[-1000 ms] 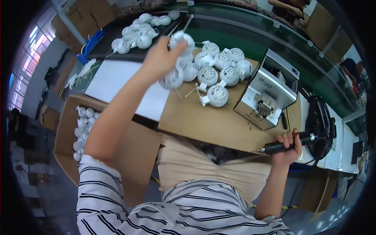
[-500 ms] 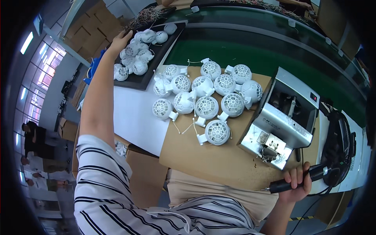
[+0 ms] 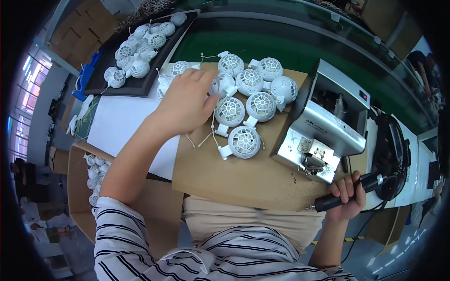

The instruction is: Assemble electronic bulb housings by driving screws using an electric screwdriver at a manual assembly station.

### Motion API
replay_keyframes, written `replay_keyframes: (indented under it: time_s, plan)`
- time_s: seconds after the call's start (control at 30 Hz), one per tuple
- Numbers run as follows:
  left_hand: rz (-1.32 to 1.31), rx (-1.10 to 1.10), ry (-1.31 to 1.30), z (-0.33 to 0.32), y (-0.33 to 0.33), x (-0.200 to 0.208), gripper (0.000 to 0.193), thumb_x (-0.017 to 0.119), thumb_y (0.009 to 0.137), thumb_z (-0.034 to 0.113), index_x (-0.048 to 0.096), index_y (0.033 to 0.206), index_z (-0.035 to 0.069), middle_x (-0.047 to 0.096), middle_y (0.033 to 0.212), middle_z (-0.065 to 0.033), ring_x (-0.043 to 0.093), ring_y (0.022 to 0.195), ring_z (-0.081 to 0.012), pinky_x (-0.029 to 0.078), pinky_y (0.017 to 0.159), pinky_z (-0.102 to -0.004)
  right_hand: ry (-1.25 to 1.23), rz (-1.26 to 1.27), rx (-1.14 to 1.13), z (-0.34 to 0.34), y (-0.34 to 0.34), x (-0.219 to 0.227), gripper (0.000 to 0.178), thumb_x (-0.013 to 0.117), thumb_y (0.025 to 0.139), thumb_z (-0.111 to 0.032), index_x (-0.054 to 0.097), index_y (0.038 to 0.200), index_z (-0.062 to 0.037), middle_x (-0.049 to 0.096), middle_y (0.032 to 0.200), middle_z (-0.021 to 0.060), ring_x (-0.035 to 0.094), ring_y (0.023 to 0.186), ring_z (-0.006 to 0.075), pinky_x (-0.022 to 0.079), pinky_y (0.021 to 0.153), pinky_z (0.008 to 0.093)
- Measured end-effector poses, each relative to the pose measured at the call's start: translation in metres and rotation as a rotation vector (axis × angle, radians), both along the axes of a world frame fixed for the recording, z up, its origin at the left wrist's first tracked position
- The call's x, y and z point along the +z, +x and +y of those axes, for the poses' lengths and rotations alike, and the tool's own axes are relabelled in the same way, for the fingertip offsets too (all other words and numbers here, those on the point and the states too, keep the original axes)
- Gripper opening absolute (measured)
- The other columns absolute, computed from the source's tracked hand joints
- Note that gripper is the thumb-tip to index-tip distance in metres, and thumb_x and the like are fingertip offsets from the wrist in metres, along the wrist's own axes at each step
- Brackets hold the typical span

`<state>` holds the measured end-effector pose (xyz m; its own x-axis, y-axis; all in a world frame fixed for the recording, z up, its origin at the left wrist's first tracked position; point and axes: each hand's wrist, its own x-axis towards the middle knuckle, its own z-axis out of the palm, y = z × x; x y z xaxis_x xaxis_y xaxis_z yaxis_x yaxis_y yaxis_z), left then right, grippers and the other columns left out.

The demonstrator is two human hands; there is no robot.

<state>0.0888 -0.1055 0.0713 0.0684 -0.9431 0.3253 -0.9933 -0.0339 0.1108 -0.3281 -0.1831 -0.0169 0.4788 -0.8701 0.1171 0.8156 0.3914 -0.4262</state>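
Note:
My left hand (image 3: 186, 100) reaches over the left part of a group of white ball-shaped housings with grille fronts. Its thumb stands apart from the fingers, and it covers some of the housings. Right beside the thumb sits one housing (image 3: 224, 85); the nearest whole one, with a side neck and thin white cords, is a front housing (image 3: 244, 142). At the lower right my right hand (image 3: 347, 199) is wrapped round a black electric screwdriver (image 3: 329, 203), its metal bit pointing left over the cardboard's near edge.
A silver screw feeder (image 3: 323, 126) stands on the brown cardboard sheet (image 3: 225, 178). More housings lie on a black tray (image 3: 100, 88) at the far left. An open carton (image 3: 77, 187) below holds several white parts. Behind runs a green conveyor belt (image 3: 267, 42).
My left hand has come from the black tray, right and nearer, onto the housings on the cardboard. The right hand keeps hold of the screwdriver. The whole view has shifted slightly.

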Motion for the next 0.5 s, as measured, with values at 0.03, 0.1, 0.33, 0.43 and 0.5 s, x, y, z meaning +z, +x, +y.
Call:
replay_keyframes:
  time_s: [0.03,0.1,0.33,0.43,0.5]
  plan:
    - [0.008,-0.037,-0.052,0.000,-0.004,0.005,0.044,0.066,0.085,0.019,0.057,0.122,0.000,0.059,0.120,-0.0168,0.054,0.105,-0.0320,0.043,0.092,-0.0415,-0.002,-0.008,0.000,0.000,0.001,0.000,0.020,0.048,0.097,-0.014,0.049,0.115,-0.0062,0.048,0.071,0.0003,0.047,0.056,0.0095,0.042,0.062,0.0315]
    - [0.003,-0.040,-0.105,0.009,-0.024,0.012,0.046,0.068,0.082,0.019,0.057,0.122,0.000,0.058,0.120,-0.0165,0.054,0.103,-0.0322,0.043,0.091,-0.0415,0.001,-0.017,-0.009,0.001,-0.001,0.000,0.021,0.049,0.097,-0.014,0.050,0.116,-0.0061,0.048,0.071,0.0001,0.046,0.056,0.0094,0.042,0.063,0.0316]
    - [-0.061,-0.237,-0.035,0.047,-0.102,-0.010,0.057,0.076,0.067,0.015,0.055,0.119,0.003,0.055,0.113,-0.0150,0.053,0.097,-0.0312,0.044,0.085,-0.0408,-0.007,0.015,-0.047,0.004,-0.006,0.006,0.021,0.050,0.097,-0.015,0.050,0.116,-0.0070,0.047,0.068,-0.0009,0.047,0.056,0.0092,0.044,0.064,0.0314]
    - [0.304,-0.346,-0.090,0.064,-0.104,-0.008,0.059,0.076,0.067,0.014,0.055,0.121,0.003,0.055,0.113,-0.0146,0.055,0.096,-0.0307,0.046,0.084,-0.0397,-0.017,-0.049,-0.034,0.016,0.000,0.024,0.019,0.050,0.096,-0.015,0.050,0.114,-0.0081,0.047,0.066,-0.0015,0.048,0.056,0.0097,0.045,0.064,0.0315]
    - [0.451,-0.406,-0.101,0.063,-0.105,-0.016,0.059,0.076,0.067,0.013,0.055,0.121,0.002,0.055,0.113,-0.0145,0.055,0.096,-0.0305,0.047,0.083,-0.0393,-0.018,-0.047,-0.053,0.023,0.002,0.041,0.019,0.051,0.096,-0.015,0.050,0.114,-0.0084,0.046,0.065,-0.0017,0.048,0.055,0.0098,0.046,0.064,0.0316]
